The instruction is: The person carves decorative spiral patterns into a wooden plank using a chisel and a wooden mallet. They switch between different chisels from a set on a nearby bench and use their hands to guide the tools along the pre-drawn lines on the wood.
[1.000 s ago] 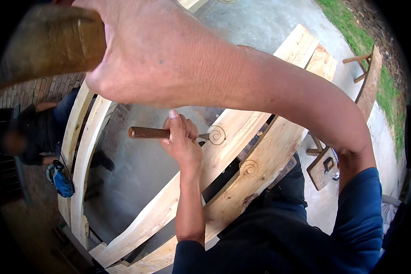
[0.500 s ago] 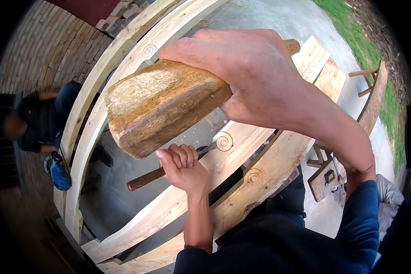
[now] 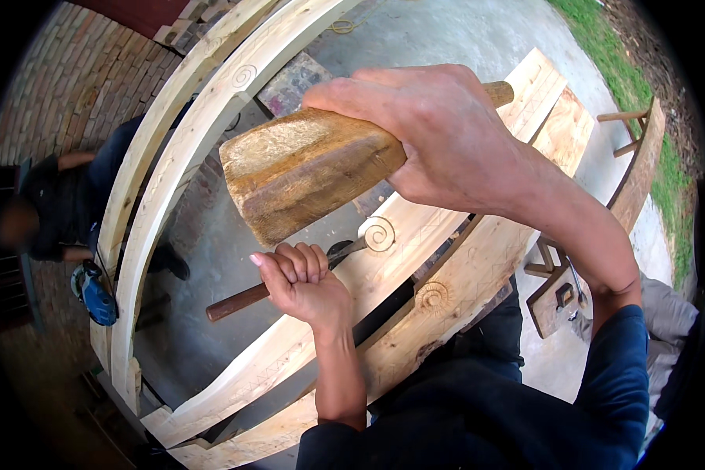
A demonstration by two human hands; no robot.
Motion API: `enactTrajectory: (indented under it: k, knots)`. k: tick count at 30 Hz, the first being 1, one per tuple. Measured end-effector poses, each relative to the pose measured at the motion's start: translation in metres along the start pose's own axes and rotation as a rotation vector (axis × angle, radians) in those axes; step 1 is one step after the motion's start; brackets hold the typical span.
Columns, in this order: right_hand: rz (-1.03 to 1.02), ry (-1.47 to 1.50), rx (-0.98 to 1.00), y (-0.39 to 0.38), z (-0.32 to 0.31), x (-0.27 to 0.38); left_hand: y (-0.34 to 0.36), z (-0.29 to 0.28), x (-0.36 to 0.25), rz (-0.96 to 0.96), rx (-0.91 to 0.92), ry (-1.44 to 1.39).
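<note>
Now, chisel (image 3: 239, 302) in left hand (image 3: 312, 288), fingers (image 3: 291, 257) wrapped round, right hand (image 3: 439, 141) seemingly gripping mallet (image 3: 305, 176)

Wide on the left, tight on the right

Between the middle beam (image 3: 421, 227) and the inner curved beam (image 3: 159, 196), we have a broad opening over the concrete floor (image 3: 200, 345); the chisel handle (image 3: 239, 302) juts into it from our left grip (image 3: 312, 286). The mallet (image 3: 309, 164) in our right grip (image 3: 439, 133) blocks the way across its upper part; we cannot tell the height between mallet and left grip. Between the middle beam and the near beam (image 3: 478, 266), we find only a narrow slot.
</note>
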State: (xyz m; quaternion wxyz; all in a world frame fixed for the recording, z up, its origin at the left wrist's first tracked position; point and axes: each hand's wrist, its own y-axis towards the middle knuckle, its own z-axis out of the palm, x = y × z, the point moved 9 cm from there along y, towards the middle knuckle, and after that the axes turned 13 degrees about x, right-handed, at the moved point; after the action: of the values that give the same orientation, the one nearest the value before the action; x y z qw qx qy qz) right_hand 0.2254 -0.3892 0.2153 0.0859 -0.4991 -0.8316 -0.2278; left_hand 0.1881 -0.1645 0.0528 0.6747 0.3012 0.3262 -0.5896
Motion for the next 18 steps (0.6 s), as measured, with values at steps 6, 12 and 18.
enactTrajectory:
  k: [6,12,18]
  knots:
    - [-0.03,0.0,-0.021,0.002,0.002,0.006,-0.001,0.0,0.0,-0.012,0.007,-0.006]
    - [-0.04,-0.033,-0.008,0.003,0.005,0.011,-0.002,-0.004,0.0,-0.005,-0.005,-0.013]
    - [-0.042,-0.026,-0.009,0.001,0.007,0.01,-0.002,-0.002,0.0,-0.008,-0.012,-0.017]
